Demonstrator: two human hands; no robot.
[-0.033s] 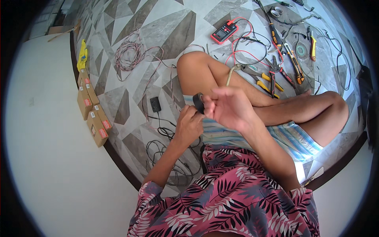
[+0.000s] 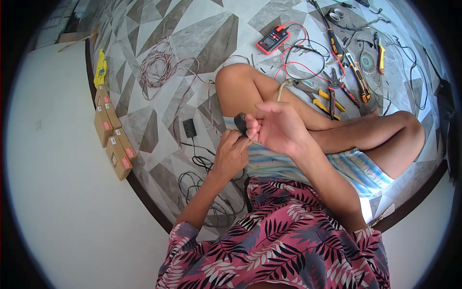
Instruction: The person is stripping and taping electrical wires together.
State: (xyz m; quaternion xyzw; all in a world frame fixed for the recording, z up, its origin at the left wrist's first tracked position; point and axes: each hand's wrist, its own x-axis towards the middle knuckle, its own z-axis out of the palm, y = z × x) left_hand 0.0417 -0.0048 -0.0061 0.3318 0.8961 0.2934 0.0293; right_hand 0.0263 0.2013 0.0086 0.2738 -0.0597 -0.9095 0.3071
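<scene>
A roll of black electrical tape [image 2: 240, 124] is up in front of my lap, between my two hands. My right hand [image 2: 282, 129] is palm up, with its curled fingertips against the roll's right side. Just below the roll, my left hand [image 2: 230, 154] is closed, fingers bent and pinched together, close to the right fingertips. What it pinches is hidden from view. Beyond my right hand, a beige cord [image 2: 281, 91] runs over my shin, its lower end hidden behind the hand.
Ahead on the tiled floor lie a red-and-black multimeter [image 2: 273, 39], yellow-handled pliers [image 2: 319, 98], a wire stripper [image 2: 333, 89], a utility knife [image 2: 358, 79] and a screwdriver [image 2: 335, 42]. Coiled wire [image 2: 158, 69], a black socket block [image 2: 189, 128] and cardboard boxes [image 2: 119, 156] are leftward.
My right hand has shifted slightly left and up, and the tape roll has tilted a little with it. My left hand has hardly moved.
</scene>
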